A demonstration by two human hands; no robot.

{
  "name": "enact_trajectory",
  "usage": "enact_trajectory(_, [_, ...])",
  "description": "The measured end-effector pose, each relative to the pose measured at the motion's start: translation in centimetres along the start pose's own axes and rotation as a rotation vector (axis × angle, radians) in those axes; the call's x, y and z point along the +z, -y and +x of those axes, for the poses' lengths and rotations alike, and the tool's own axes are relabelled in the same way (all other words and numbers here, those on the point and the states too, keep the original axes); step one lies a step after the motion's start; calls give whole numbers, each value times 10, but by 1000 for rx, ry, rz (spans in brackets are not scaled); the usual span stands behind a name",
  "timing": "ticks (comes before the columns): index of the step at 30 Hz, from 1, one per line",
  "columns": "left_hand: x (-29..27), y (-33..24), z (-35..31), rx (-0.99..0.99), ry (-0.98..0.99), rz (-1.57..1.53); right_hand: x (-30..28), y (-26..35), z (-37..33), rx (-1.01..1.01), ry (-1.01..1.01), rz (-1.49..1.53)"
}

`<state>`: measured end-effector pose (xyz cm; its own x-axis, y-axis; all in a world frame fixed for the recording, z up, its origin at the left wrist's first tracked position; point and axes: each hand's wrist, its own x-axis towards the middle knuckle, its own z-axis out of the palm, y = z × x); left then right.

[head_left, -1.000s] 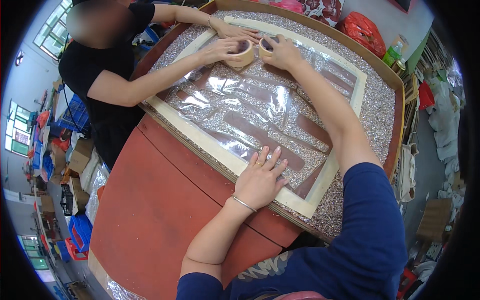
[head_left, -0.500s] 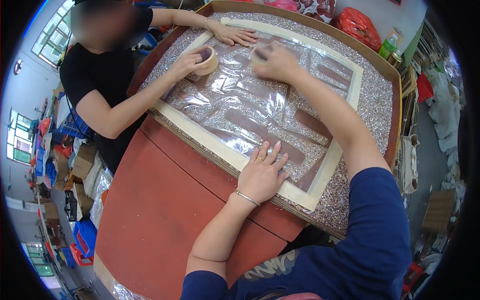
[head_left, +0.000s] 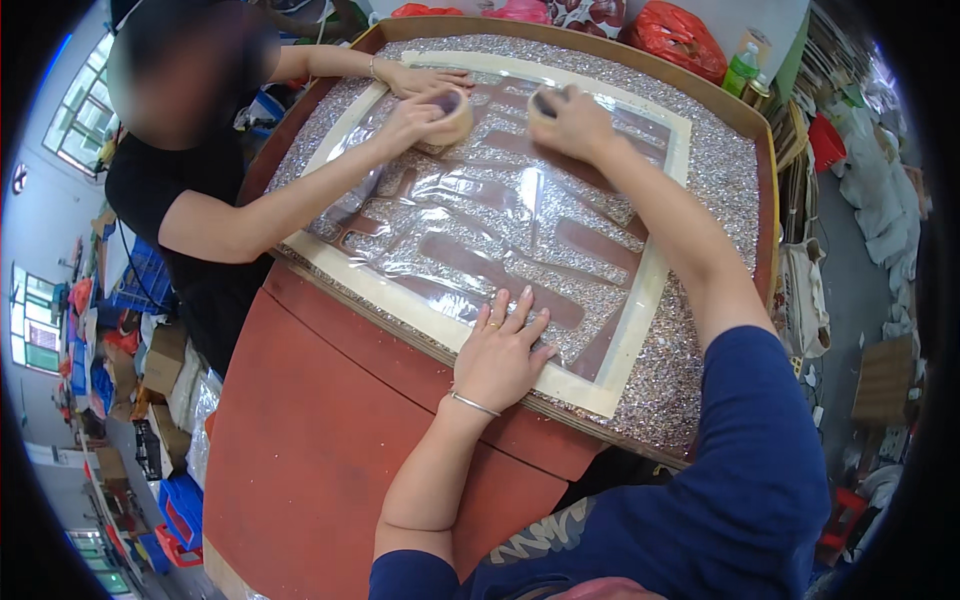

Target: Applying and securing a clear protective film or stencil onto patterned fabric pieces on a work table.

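Gripping roll [head_left: 537, 120], right hand [head_left: 579, 124] curled, left hand [head_left: 501, 358] splayed on sheet [head_left: 497, 268]

Clear plastic sheet [head_left: 470, 190] under left hand [head_left: 498, 358]: high gloss, rippled. Cream border [head_left: 625, 335] right of that hand: matt, paper-like. Granules [head_left: 710, 210] right of right hand [head_left: 578, 125]: rough, glittery. Tape roll [head_left: 536, 118] in right hand: smooth, matt wall. Bracelet [head_left: 473, 404] at left wrist: smooth shiny metal. Red tabletop [head_left: 330, 430] left of left hand: matt. Bag [head_left: 675, 40] beyond right hand: thin red plastic, glossy, crinkled. Navy sleeve [head_left: 755, 400] behind right hand: matt cloth.
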<state>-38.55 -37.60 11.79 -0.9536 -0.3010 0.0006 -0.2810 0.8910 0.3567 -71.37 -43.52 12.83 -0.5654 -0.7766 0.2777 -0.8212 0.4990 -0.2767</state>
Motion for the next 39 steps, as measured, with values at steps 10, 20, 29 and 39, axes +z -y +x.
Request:
enact_trajectory(10, [0,-1,2,2,-7,2,-45,-106,-77,-78,-20,-169])
enact_trajectory(20, [5,-1,0,34,7,39,-10,-51,-20,-28,-34,-168])
enact_trajectory(29, [3,3,-2,2,-10,13,-29,-12,-114,-494,-7,40])
enact_trajectory(39, [5,-2,3,53,4,54,-44,-92,-96,-217,-183,-159])
